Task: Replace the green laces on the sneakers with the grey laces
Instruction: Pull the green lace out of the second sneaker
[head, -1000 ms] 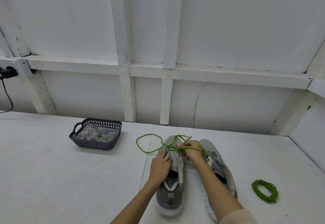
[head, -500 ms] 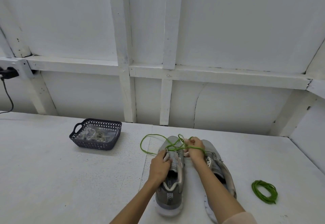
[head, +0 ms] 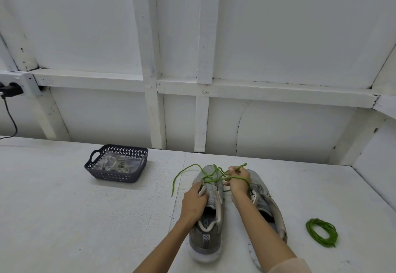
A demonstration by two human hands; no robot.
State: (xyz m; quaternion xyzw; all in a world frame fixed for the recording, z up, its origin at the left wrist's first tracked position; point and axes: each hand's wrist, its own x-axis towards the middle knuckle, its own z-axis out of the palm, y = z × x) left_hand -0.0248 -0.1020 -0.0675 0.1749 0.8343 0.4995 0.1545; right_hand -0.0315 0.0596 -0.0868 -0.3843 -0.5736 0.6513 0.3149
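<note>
Loose green lace (head: 186, 170) tangled over the left sneaker (head: 209, 229), on a white table (head: 64, 219).
Left hand (head: 196, 197), fingers curled, gripped the sneaker's eyelet edge. Right hand (head: 239, 179), raised above the toe, pinched the lace, one strand crossing its wrist. Right sneaker (head: 264, 199) lay just beside; coiled green lace (head: 321, 232) farther right; grey laces (head: 116, 164) sat in the basket (head: 115, 176).

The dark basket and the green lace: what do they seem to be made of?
Basket: likely moulded plastic, matte, given its even lattice holes and formed handle. Green lace: seemingly a round woven cord, matte; it bends limply in loose loops.
</note>
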